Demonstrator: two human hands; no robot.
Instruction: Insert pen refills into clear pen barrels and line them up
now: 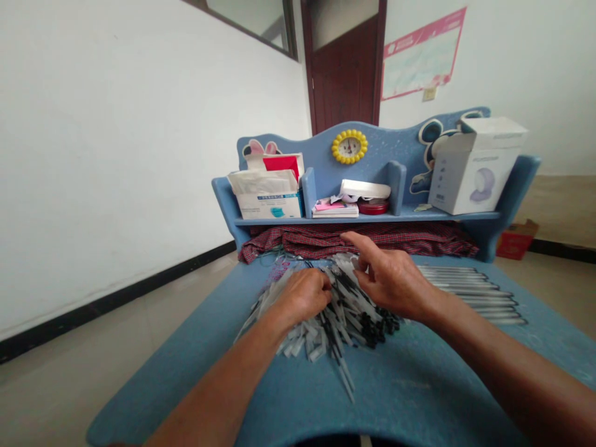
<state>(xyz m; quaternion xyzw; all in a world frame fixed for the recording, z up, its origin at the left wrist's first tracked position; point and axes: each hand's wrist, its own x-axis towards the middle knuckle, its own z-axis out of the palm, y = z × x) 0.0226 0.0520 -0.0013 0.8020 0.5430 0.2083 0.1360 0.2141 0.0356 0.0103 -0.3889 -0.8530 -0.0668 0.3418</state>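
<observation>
A loose heap of flat, whitish translucent plastic strips (pixel 298 338) lies on the blue desk, mixed with thin black rods (pixel 333 332) and small black pieces (pixel 377 326). My left hand (pixel 305 295) is over the heap's middle, its fingers curled together. Whatever they pinch is hidden by the hand. Just right of it, my right hand (pixel 391 279) hovers above the heap, index finger stretched out and thumb apart from it; the other fingers are curled. No object shows in it. Beyond my right wrist, several slim grey rods with dark ends (pixel 475 292) lie side by side in a row.
A red checked cloth (pixel 316 241) lies bunched under the desk's shelf (pixel 419 217). On that shelf stand a mask box (pixel 270 202), booklets (pixel 335 211), a round red tin (pixel 372 206) and a tall white box (pixel 479 167). A yellow flower-shaped clock (pixel 349 147) is on the backboard.
</observation>
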